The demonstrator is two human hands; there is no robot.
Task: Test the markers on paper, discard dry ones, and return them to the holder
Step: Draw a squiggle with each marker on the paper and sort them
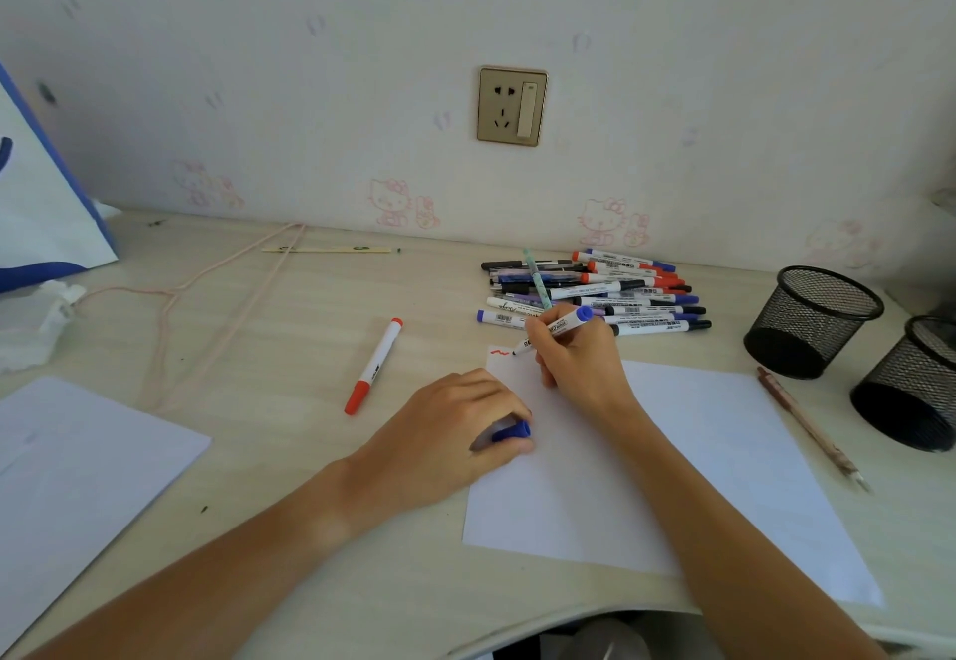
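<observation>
Marker (556, 331) label print, unreadable

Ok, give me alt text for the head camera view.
The right hand puts an uncapped blue marker to white paper beside a red squiggle, while the left hand holds its blue cap. A marker pile and two mesh holders sit behind.

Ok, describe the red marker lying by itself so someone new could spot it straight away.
Start at the wall socket and drop down to the desk. Left of the marker pile, a red marker lies alone on bare wood. It is capped and apart from the others, beside no paper.
</observation>
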